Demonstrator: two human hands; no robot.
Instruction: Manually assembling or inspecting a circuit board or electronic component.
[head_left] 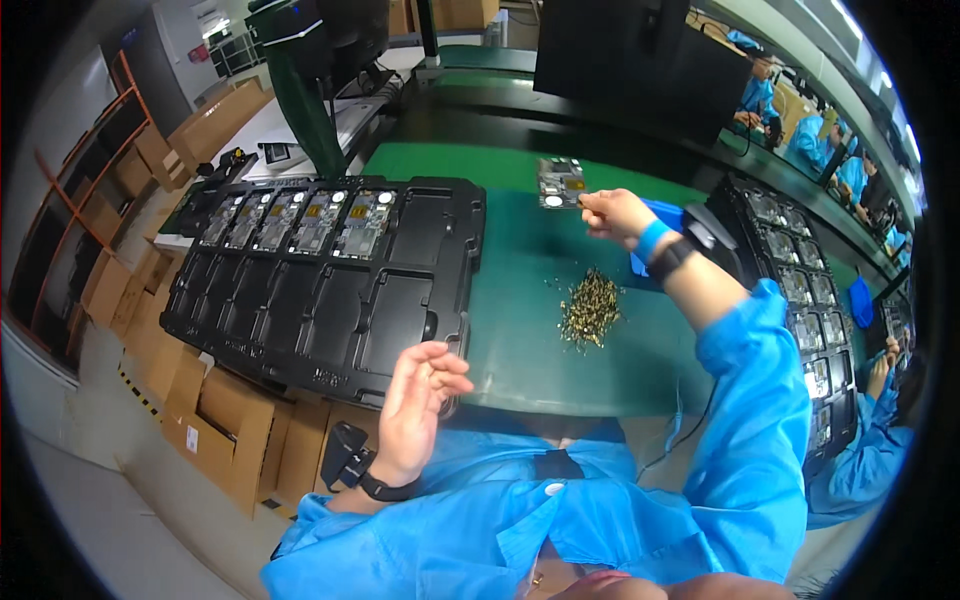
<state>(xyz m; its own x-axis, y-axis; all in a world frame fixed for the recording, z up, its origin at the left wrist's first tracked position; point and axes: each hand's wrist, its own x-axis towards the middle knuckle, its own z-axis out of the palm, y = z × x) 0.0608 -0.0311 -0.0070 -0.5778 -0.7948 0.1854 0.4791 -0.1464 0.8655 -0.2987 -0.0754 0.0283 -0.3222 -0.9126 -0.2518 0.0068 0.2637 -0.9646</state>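
While the right hand (612,213) reaches out, fingers pinching a circuit board (560,182), left hand (420,400) raised, fingers loosely spread.

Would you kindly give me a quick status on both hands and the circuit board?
Right hand pinching circuit board above green mat. Left hand open, empty, near black tray. Pile of small brass parts below board.

1. The circuit board (560,182) is a small grey-green rectangle with a gold square patch and a white round part at its near left corner. It is pinched at its right edge by the right hand (615,213), held raised over the far part of the green tabletop (520,330), its face towards the camera.

2. The left hand (420,400) is empty, fingers loosely curled, hovering near the front edge of the tabletop.
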